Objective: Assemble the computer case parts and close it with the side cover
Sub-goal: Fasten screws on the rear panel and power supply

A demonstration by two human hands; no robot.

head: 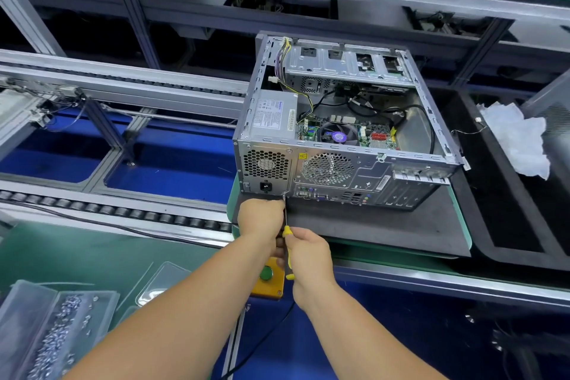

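Right hand (pixel 308 253) grips yellow screwdriver (pixel 287 231), left hand (pixel 260 217) pinches its shaft at the coverless computer case (pixel 339 133)

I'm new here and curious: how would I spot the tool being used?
Find the open computer case lying on the dark mat. Below its rear panel, two hands meet around a screwdriver; its yellow handle and thin shaft, tip near the power socket, set it apart.

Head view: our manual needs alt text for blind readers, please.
Two hands drive a screw into the rear panel of an open computer case: the right hand grips a yellow screwdriver, the left hand steadies its shaft.
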